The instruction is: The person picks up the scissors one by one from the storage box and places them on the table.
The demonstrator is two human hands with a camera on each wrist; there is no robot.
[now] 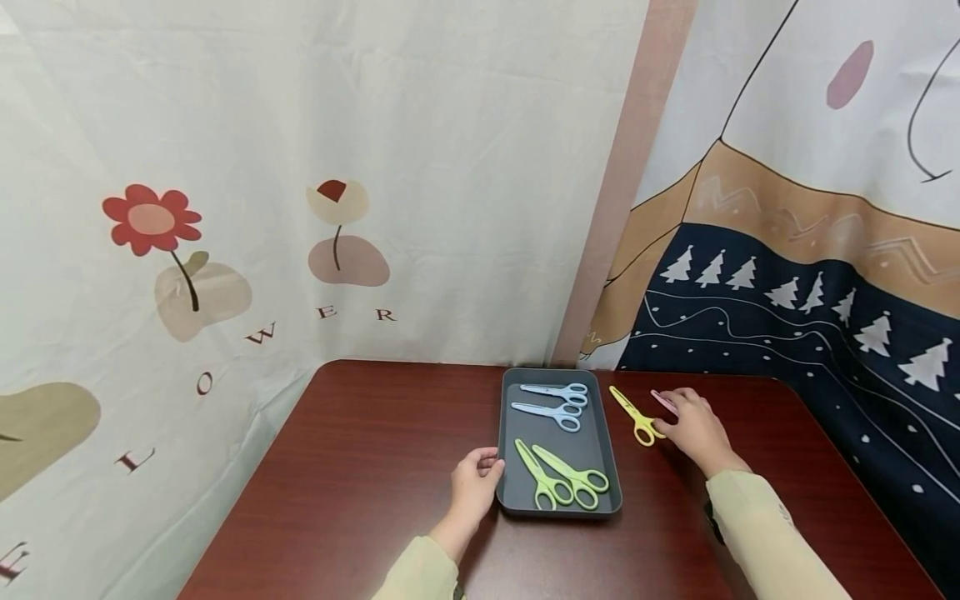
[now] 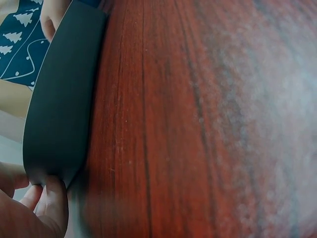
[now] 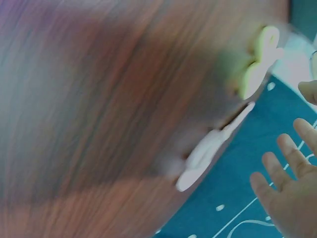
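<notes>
Near its lower left side, my left hand (image 1: 474,483) pinches the rim of a dark grey tray (image 1: 611,467); in the left wrist view its fingertips (image 2: 56,193) press the tray's outer wall (image 2: 62,94). The tray holds two light blue scissors (image 1: 555,410) and two yellow-green scissors (image 1: 573,477). My right hand (image 1: 697,429) is over a pair of pink scissors (image 1: 664,402), which it partly covers in the head view. Its fingers spread apart from these scissors (image 3: 200,156) in the right wrist view. Yellow scissors (image 1: 637,418) lie between the tray and that hand.
The reddish-brown wooden table (image 1: 375,433) bears the tray and the loose scissors. Behind it hangs a pale cloth (image 1: 450,167) with printed flowers and letters. A dark blue cloth (image 1: 750,325) with white trees meets the table's right side.
</notes>
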